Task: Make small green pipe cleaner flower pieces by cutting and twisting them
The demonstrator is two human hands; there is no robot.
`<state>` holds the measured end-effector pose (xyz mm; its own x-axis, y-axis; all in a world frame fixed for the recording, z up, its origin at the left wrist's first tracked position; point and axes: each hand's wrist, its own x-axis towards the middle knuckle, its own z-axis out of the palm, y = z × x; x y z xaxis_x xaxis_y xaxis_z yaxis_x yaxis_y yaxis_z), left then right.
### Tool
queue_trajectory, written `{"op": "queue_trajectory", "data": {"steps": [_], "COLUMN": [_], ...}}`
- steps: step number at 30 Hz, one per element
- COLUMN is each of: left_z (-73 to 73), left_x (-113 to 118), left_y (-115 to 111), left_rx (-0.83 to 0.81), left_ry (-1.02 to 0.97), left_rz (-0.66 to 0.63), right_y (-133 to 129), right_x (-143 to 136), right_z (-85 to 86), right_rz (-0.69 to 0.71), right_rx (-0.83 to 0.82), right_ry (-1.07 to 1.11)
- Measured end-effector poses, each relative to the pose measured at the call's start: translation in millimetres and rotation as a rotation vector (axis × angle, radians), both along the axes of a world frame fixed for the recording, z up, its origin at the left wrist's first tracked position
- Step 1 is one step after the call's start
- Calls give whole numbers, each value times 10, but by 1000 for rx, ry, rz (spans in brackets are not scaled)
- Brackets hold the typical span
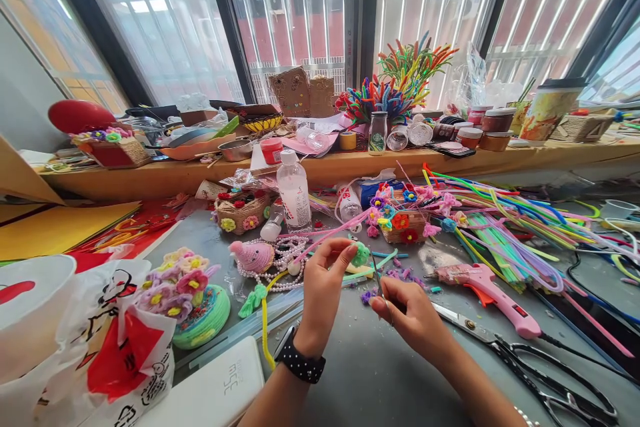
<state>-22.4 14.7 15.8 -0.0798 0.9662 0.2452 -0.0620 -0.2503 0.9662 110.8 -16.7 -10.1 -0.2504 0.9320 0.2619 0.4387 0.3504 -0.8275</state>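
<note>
Obs. 1, work in hand: you are shaping a small green chenille piece (361, 254) on a pipe-cleaner stem above the grey tabletop (380, 373), just in front of the flower basket (403, 225).

Obs. 2, left hand (324, 287): fingers curled, thumb and forefinger closed in a pinch on the green piece at its near side. A black watch (299, 363) sits on that wrist. A pink pipe cleaner (330, 235) runs up and away from the pinch; whether it is the same stem, I cannot tell.

Obs. 3, right hand (410, 310): fingers drawn together, pinching a thin dark stick-like tool or wire (379, 279) that points up toward the green piece. The tip looks close to the piece; contact cannot be confirmed.

Method notes (judgement):
1. Keep your left pinch low on the piece so the fuzzy head stays free to be worked.
2. Steer the thin tool with small moves; its tip is near your left fingertips.
3. Hold the work over the bare tabletop, so purple scraps (369, 295) stay clear of it.
4. The pink glue gun (493, 293) and scissors (530, 360) lie just right of your right hand; mind the nozzle and blades when you reach.
</note>
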Motion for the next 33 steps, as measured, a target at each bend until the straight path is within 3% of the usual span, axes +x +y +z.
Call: {"op": "queue_trajectory", "data": {"steps": [33], "left_z": [-10], "left_x": [10], "left_y": [-7], "left_rx": [-6], "left_ry": [4], "left_rz": [-1], "right_y": [-6], "right_x": [-4], "right_z": [21], "right_rz": [-7], "right_rx": [-6], "right_ry": [-21]}}
